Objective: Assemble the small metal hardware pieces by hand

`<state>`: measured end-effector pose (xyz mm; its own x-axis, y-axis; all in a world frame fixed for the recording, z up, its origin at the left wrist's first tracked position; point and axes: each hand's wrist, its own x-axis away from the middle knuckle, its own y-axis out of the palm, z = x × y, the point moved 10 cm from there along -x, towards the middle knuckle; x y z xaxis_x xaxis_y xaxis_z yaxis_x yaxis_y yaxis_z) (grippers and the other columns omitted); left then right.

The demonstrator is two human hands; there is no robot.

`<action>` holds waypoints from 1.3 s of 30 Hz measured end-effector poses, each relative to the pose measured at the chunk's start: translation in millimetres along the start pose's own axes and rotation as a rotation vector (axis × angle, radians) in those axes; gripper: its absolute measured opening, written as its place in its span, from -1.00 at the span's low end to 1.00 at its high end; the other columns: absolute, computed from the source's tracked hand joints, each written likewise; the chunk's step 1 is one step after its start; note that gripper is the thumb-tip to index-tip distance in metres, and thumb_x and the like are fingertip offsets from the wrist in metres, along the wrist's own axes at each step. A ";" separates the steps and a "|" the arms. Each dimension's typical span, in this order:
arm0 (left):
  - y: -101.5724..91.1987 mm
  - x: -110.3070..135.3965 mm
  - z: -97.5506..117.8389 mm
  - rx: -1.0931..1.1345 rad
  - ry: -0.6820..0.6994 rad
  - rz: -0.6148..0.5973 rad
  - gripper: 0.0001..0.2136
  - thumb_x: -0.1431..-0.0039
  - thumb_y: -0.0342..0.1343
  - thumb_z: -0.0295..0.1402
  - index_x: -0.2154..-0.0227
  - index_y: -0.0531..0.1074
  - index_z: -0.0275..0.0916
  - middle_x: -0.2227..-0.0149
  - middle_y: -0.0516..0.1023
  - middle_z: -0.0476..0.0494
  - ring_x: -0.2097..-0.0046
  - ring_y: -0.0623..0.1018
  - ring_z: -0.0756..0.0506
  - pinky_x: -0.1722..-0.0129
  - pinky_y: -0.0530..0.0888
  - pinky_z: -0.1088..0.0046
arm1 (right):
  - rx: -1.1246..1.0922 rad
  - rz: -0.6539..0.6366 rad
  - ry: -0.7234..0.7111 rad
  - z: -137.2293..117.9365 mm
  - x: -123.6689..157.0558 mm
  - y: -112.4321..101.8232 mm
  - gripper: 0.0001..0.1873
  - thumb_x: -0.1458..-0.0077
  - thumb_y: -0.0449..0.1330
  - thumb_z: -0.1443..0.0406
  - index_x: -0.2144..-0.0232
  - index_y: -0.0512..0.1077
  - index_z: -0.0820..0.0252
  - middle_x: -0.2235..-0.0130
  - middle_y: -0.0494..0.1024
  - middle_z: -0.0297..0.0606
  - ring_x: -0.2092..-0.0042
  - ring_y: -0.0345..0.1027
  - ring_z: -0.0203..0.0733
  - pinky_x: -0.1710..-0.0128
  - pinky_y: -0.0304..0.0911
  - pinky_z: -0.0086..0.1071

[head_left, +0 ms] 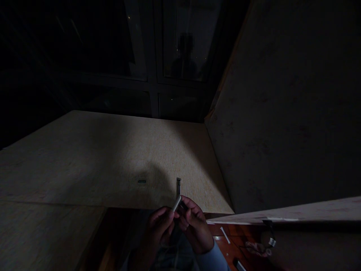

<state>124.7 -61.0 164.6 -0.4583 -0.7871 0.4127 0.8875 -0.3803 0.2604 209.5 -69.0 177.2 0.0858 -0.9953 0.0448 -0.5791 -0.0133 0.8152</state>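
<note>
In the dim head view, both hands meet just past the near edge of the pale tabletop [126, 150]. A small, light-coloured flat piece with a rounded end [176, 203] is pinched between them; its exact kind is too dark to make out. My left hand [160, 226] closes its fingertips on the lower end. My right hand [194, 222] wraps its fingers round the other side, with a dark part showing there. Beyond the fingers lies a thin metallic tool [178, 184] on the tabletop. To its left rests a small dark strip [141, 181].
A dark window [152, 94] stands behind the table, and a patterned wall [282, 113] rises on the right. Below right, the reddish tiled floor [225, 248] holds a white strip [225, 235], a cable [272, 241] and a crumpled pinkish cloth [256, 248].
</note>
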 end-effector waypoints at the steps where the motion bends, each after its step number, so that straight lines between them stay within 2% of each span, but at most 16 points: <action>1: -3.6 -0.4 -1.1 -0.002 -0.009 0.026 -0.24 0.14 0.15 0.35 0.30 0.39 -0.39 0.62 0.11 0.05 0.58 0.09 0.10 0.59 -0.01 0.56 | -0.001 -0.006 0.001 -0.1 -0.2 1.1 -0.54 -0.07 0.37 0.12 -0.02 0.53 0.09 0.40 0.34 -0.26 0.46 0.03 -0.51 0.48 -0.05 -0.60; 3: -5.8 -0.9 -2.1 -0.017 -0.022 0.035 -0.24 0.17 0.16 0.36 0.31 0.40 -0.38 0.60 0.11 0.04 0.57 0.08 0.11 0.58 -0.02 0.56 | -0.005 0.004 -0.004 -0.6 -0.7 0.9 -0.55 -0.06 0.37 0.13 0.00 0.53 0.10 0.41 0.32 -0.27 0.47 0.02 -0.50 0.49 -0.05 -0.60; 6: 0.6 0.2 -0.1 -0.039 -0.028 -0.025 -0.30 0.16 0.18 0.34 0.43 0.36 -0.35 0.61 0.08 0.03 0.57 0.03 0.12 0.58 -0.07 0.54 | -0.013 0.052 -0.003 0.6 -1.1 -4.9 -0.51 0.01 0.42 0.13 0.02 0.54 0.13 0.42 0.30 -0.28 0.43 0.10 -0.45 0.47 0.00 -0.59; 10: 17.8 4.4 3.9 -0.057 -0.023 -0.158 -0.34 0.11 0.17 0.30 0.48 0.38 -0.35 0.64 0.08 0.00 0.59 0.04 0.10 0.58 -0.08 0.51 | 0.024 0.108 0.011 4.6 0.6 -15.3 -0.48 0.04 0.43 0.14 0.01 0.54 0.14 0.46 0.25 -0.33 0.48 0.01 -0.50 0.45 0.07 -0.58; 12: 20.7 5.5 3.6 -0.039 -0.023 -0.175 -0.33 0.13 0.18 0.31 0.47 0.39 -0.35 0.65 0.07 0.01 0.60 0.04 0.10 0.59 -0.08 0.51 | 0.022 0.100 0.007 4.5 1.4 -15.2 -0.49 0.01 0.42 0.13 0.01 0.54 0.14 0.47 0.21 -0.35 0.49 -0.04 -0.51 0.46 0.07 -0.58; 15: 14.6 4.9 0.4 0.001 -0.023 -0.129 -0.34 0.12 0.19 0.30 0.49 0.32 -0.33 0.64 0.05 0.03 0.59 0.02 0.11 0.58 -0.07 0.52 | -0.020 0.055 0.009 2.5 1.7 -7.6 -0.50 0.00 0.40 0.11 0.00 0.54 0.10 0.47 0.20 -0.34 0.46 0.02 -0.48 0.44 0.06 -0.59; 17: 3.9 3.2 -1.4 0.024 -0.015 -0.054 -0.35 0.11 0.19 0.29 0.45 0.32 -0.33 0.62 0.08 0.03 0.57 0.06 0.11 0.57 -0.01 0.54 | -0.041 0.015 0.015 0.5 1.3 -0.7 -0.51 -0.02 0.40 0.11 0.00 0.54 0.08 0.43 0.22 -0.32 0.43 0.06 -0.47 0.44 0.04 -0.60; 21: -14.6 -0.8 -2.9 0.044 -0.009 0.073 -0.29 0.18 0.22 0.31 0.35 0.40 -0.37 0.61 0.09 0.03 0.56 0.08 0.10 0.55 0.01 0.54 | -0.045 -0.045 -0.003 -3.7 0.1 7.0 -0.55 -0.07 0.36 0.15 -0.02 0.53 0.11 0.40 0.18 -0.35 0.50 -0.08 -0.54 0.51 -0.05 -0.60; 24: -14.2 -2.1 -1.0 -0.006 -0.007 0.082 -0.26 0.21 0.20 0.34 0.35 0.43 -0.38 0.61 0.09 0.02 0.55 0.07 0.09 0.55 -0.02 0.53 | -0.047 -0.046 0.000 -2.3 -1.2 5.8 -0.55 -0.08 0.36 0.15 -0.03 0.53 0.08 0.38 0.22 -0.32 0.49 -0.07 -0.55 0.49 -0.03 -0.61; 27: -4.9 -1.0 0.3 -0.074 -0.006 0.023 -0.26 0.17 0.15 0.37 0.40 0.40 -0.37 0.60 0.08 0.01 0.55 0.07 0.09 0.55 -0.01 0.52 | -0.069 -0.040 0.008 -0.4 -2.0 4.4 -0.57 -0.09 0.36 0.16 -0.02 0.53 0.06 0.38 0.29 -0.28 0.46 -0.02 -0.52 0.49 -0.04 -0.64; 32: 5.4 1.1 0.3 -0.209 0.027 -0.072 -0.27 0.09 0.06 0.38 0.43 0.37 -0.36 0.60 0.06 -0.01 0.52 0.07 0.07 0.53 0.01 0.51 | -0.032 -0.007 0.011 0.1 0.6 -2.3 -0.54 -0.06 0.37 0.15 -0.03 0.53 0.07 0.53 0.21 -0.36 0.49 0.01 -0.50 0.49 -0.01 -0.64; 36: 10.2 1.6 1.2 -0.267 0.077 -0.123 -0.24 0.00 0.01 0.36 0.36 0.44 -0.42 0.55 0.12 -0.05 0.49 0.09 0.06 0.52 0.03 0.51 | 0.029 0.146 0.031 1.9 4.8 -21.5 -0.48 0.12 0.48 0.19 0.05 0.57 0.07 0.44 0.33 -0.33 0.45 0.17 -0.49 0.42 0.15 -0.60; 39: 14.8 1.8 -4.0 -0.188 0.058 -0.172 -0.27 0.03 0.05 0.36 0.38 0.41 -0.40 0.58 0.08 -0.01 0.52 0.08 0.07 0.54 0.02 0.52 | 0.022 0.143 0.032 1.3 5.0 -20.2 -0.48 0.13 0.48 0.20 0.05 0.57 0.08 0.39 0.37 -0.32 0.43 0.22 -0.49 0.41 0.19 -0.60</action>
<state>137.2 -70.0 165.7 -0.6046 -0.7273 0.3246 0.7924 -0.5904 0.1531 220.5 -73.8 160.2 0.0269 -0.9836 0.1785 -0.6045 0.1263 0.7865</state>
